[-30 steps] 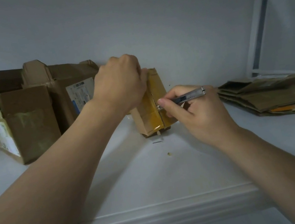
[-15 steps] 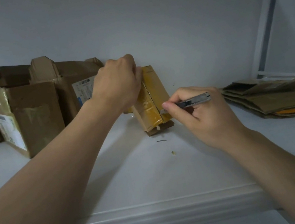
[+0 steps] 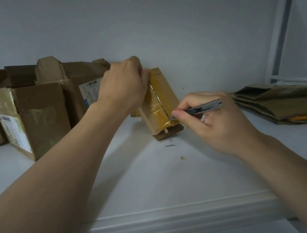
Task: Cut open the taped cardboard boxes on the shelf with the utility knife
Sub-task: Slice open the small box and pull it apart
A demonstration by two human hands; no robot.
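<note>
A small cardboard box (image 3: 162, 98) wrapped in yellow tape stands tilted on the white shelf (image 3: 159, 177), its taped face towards me. My left hand (image 3: 122, 84) grips its upper left edge from above. My right hand (image 3: 208, 121) holds a silver utility knife (image 3: 204, 107) like a pen, with the blade tip at the lower end of a dark slit that runs down the taped seam. A bottom flap of the box sticks out at its base.
Several opened cardboard boxes (image 3: 31, 117) stand at the left against the wall. A stack of flattened cardboard (image 3: 289, 100) lies at the right. Small tape scraps (image 3: 170, 145) lie on the shelf. The shelf's front lip (image 3: 177, 221) runs below my arms.
The knife has travelled down the seam towards the box's lower edge, leaving a longer slit. My left hand has kept its hold on the top of the box.
</note>
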